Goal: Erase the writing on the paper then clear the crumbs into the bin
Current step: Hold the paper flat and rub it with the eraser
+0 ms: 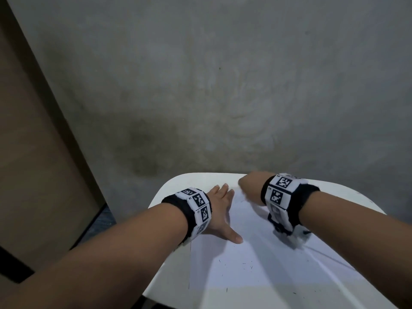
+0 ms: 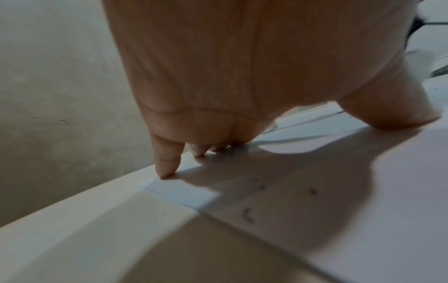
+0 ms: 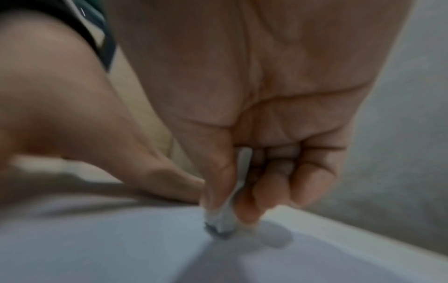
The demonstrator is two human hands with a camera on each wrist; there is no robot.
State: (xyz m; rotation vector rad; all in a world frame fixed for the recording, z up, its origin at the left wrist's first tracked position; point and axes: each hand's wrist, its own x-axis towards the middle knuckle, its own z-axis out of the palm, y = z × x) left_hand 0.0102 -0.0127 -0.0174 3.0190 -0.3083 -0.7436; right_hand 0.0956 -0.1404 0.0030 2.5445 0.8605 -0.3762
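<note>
A white sheet of paper point(image 1: 256, 253) lies on a small white table point(image 1: 169, 188). My left hand point(image 1: 219, 210) rests flat on the paper's left part, fingers spread, thumb out; the left wrist view shows the fingertips point(image 2: 166, 168) pressing near the paper's far edge. My right hand point(image 1: 248, 186) is at the paper's far end, blurred. In the right wrist view it pinches a white eraser point(image 3: 226, 220) whose dirty grey tip touches the paper point(image 3: 121, 239). Dark eraser crumbs point(image 1: 245, 267) are scattered on the paper's near part; a few crumbs point(image 2: 247, 215) show by the left hand.
A grey concrete wall point(image 1: 223, 85) stands right behind the table. A brown board or door point(image 1: 33, 152) leans at the left. A thin dark cable point(image 1: 323, 254) runs over the table at the right. No bin is in view.
</note>
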